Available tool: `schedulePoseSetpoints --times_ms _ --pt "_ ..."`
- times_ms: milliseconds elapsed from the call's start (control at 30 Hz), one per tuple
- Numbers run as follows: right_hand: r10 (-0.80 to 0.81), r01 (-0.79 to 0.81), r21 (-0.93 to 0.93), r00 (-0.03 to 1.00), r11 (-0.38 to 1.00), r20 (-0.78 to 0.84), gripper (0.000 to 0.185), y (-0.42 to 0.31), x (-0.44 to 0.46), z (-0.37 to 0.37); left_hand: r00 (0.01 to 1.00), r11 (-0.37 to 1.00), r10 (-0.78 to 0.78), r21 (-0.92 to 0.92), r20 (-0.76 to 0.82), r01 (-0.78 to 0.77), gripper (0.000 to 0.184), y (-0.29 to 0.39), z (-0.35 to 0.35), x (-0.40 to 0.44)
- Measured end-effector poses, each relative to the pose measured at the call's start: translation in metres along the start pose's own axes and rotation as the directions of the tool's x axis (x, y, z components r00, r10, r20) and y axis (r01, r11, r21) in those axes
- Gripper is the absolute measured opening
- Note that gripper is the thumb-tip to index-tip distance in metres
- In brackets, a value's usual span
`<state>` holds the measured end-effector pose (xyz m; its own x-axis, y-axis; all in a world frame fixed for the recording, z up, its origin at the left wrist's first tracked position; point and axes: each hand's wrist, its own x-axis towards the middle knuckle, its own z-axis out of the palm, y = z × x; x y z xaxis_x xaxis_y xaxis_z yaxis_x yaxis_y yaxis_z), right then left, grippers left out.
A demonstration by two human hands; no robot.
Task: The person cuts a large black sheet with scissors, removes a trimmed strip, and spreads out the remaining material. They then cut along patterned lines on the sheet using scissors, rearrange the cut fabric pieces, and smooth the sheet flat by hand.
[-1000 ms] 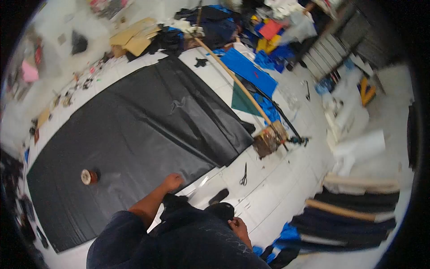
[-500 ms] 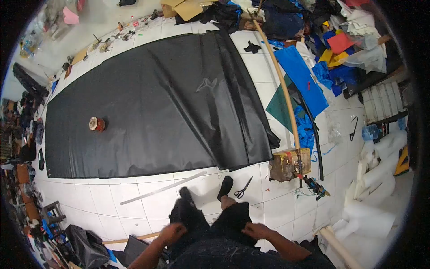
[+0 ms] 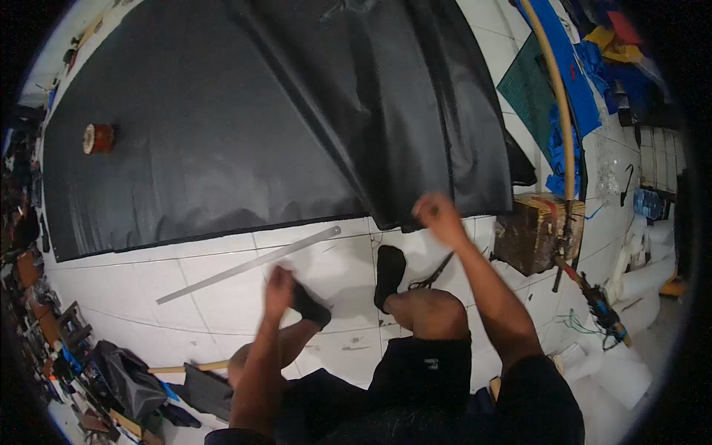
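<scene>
A large black sheet (image 3: 200,141) with a smooth, slightly shiny surface is spread on the floor, with long folds toward its right side. My right hand (image 3: 439,216) is at its near edge on the right, smeared by motion; whether it touches the sheet I cannot tell. My left hand (image 3: 279,288) is in front of my left shin, close to a long metal ruler (image 3: 252,265) on the tiles. It is blurred too, its fingers unclear. Partly behind my right forearm, black-handled scissors (image 3: 430,278) lie beside my right foot.
A red spool-like roll (image 3: 99,139) rests on the sheet's left part. At right, a worn box (image 3: 530,233) stands by a long wooden pole (image 3: 560,96). Blue material (image 3: 578,74) lies beyond it, white rolls (image 3: 645,267) at far right, piled clutter (image 3: 133,378) at lower left.
I have bent down toward the sheet, so it appears nearer. Both hands have left my knees: my right hand reached forward to the sheet's edge, my left toward the ruler.
</scene>
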<state>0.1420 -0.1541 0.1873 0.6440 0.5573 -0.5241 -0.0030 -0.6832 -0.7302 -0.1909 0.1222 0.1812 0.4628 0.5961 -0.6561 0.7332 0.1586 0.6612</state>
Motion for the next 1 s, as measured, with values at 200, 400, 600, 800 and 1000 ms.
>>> schedulePoseSetpoints --times_ms 200,400,600,800,1000 --pt "0.285 -0.526 -0.232 0.722 0.818 -0.630 0.101 0.138 0.153 -0.034 0.736 0.840 0.444 0.523 -0.511 -0.144 0.054 -0.084 0.016 0.166" --pt "0.093 -0.411 -0.415 0.793 0.812 -0.603 0.073 0.167 0.194 -0.046 0.624 0.641 0.660 0.748 -0.419 -0.176 0.058 -0.101 0.040 0.197" --pt "0.049 -0.420 -0.356 0.700 0.835 -0.712 0.073 0.153 0.218 -0.103 0.688 0.662 0.594 0.739 -0.416 -0.124 0.062 -0.099 0.050 0.203" --pt "0.138 -0.422 -0.469 0.839 0.776 -0.527 0.069 0.168 0.217 -0.114 0.743 0.638 0.561 0.762 -0.364 -0.108 0.070 -0.099 0.047 0.204" --pt "0.084 -0.418 -0.414 0.779 0.809 -0.622 0.071 0.181 0.205 -0.085 0.742 0.651 0.560 0.749 -0.368 -0.120 0.070 -0.117 0.043 0.201"
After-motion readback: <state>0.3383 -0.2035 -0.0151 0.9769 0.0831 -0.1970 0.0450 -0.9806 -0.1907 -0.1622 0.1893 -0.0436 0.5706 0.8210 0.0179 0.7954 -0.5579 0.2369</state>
